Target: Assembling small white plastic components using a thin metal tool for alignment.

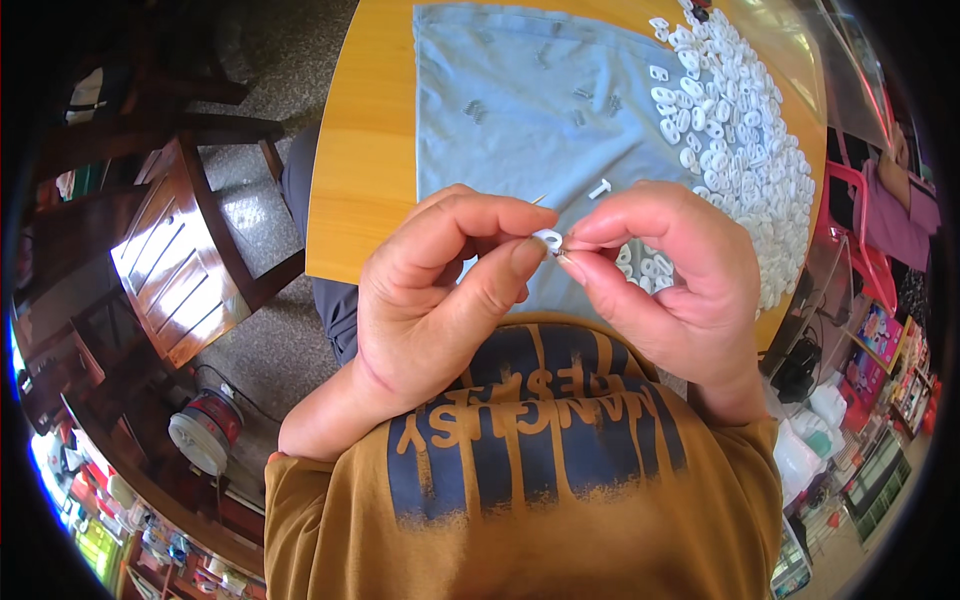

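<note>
Above the near part of the cloth, my left hand pinches a small white plastic cord lock with a round hole, between thumb and forefinger. A thin pointed sliver sticks out by the left forefinger; what it belongs to is hidden. My right hand is closed in a pinch right against the white piece. A tiny dark metal bit, perhaps a spring, shows at its fingertips. On the cloth just beyond the hands lies a white plastic pin with a wider head.
A light blue cloth covers much of the yellow wooden table. Small dark springs lie scattered on it. A large heap of white plastic pieces spreads along the right. A wooden chair stands left; another person is at far right.
</note>
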Demonstrator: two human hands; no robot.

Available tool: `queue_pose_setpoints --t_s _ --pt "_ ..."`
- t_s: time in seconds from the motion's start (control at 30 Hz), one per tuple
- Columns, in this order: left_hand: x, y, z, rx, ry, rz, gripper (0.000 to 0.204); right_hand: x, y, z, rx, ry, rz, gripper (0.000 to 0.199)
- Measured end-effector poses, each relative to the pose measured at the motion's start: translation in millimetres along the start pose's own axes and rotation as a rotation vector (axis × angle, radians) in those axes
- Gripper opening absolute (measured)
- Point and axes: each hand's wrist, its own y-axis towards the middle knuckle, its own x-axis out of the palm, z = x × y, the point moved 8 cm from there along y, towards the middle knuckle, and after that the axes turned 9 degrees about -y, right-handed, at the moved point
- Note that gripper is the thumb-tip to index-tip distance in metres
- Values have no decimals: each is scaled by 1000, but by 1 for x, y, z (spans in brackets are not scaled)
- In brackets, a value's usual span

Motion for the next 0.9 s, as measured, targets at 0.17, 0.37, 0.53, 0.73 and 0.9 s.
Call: queue_pose_setpoints --t_s 0.17,0.37,0.53,0.73,0.9 --pt "1 2 4 79 144 -17 17 -2 1 -4 -71 -105 18 20" --pt "4 1 12 202 334 6 20 -1 4 -5 -103 -86 26 20" --pt "2 1 8 170 340 -6 20 2 1 2 -23 -21 7 19" --pt "-3 -3 -1 94 228 9 17 4 0 4 10 -22 -13 17" --pt "-2 -2 -8 37 91 -5 14 7 0 6 -4 -5 14 17"
